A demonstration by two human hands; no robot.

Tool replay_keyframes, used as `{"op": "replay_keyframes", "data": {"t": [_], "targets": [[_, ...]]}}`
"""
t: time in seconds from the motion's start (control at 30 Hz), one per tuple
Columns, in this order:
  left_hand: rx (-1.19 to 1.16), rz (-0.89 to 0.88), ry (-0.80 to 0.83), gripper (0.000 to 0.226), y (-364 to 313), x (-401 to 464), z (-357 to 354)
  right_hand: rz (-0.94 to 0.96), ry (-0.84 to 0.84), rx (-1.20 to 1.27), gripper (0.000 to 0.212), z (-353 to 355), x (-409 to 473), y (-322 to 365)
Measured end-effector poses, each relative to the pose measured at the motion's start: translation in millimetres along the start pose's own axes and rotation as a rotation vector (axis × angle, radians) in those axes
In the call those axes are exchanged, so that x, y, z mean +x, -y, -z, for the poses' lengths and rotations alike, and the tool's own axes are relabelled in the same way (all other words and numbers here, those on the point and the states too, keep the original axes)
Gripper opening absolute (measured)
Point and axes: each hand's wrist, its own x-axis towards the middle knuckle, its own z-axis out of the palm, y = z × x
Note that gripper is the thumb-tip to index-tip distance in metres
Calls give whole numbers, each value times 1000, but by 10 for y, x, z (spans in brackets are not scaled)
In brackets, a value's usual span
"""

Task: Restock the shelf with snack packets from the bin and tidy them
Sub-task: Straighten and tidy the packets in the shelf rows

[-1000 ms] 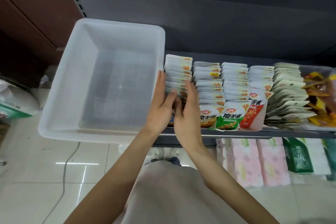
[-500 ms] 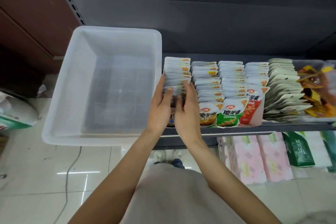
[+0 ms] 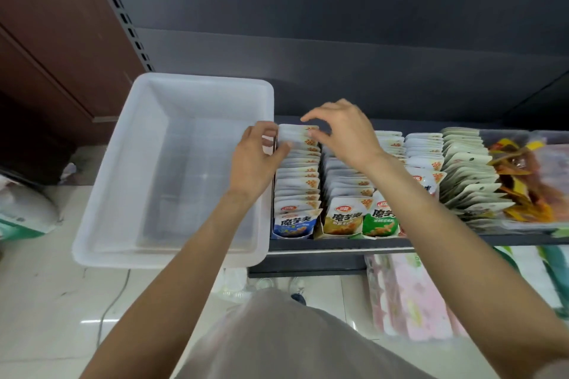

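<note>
I see a translucent white bin [image 3: 172,169], white-topped snack packets [image 3: 297,181] with front faces in blue, tan-yellow and green, orange corner marks, a dark grey shelf [image 3: 338,244], pink floral packs [image 3: 409,292] below, glossy cream floor tiles [image 3: 46,301]

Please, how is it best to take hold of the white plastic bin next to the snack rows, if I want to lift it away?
Grip the white bin by its rolled rim, one hand on each short end, coming from above and outside. The rim juts outward all round, giving the fingers a lip to hook under, while the walls look smooth. It appears empty, so probably light. Both hands, left hand and right hand, are at the packets now.
</note>
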Motion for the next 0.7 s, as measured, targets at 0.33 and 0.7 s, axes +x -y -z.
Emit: {"op": "replay_keyframes", "data": {"t": [0.33, 0.7], "targets": [[469, -351, 128, 24, 92, 211, 187, -51, 24, 114, 9, -76, 14, -90], [-111, -13, 108, 33, -92, 76, 70, 63, 113, -110, 26, -55, 40, -82]]}}
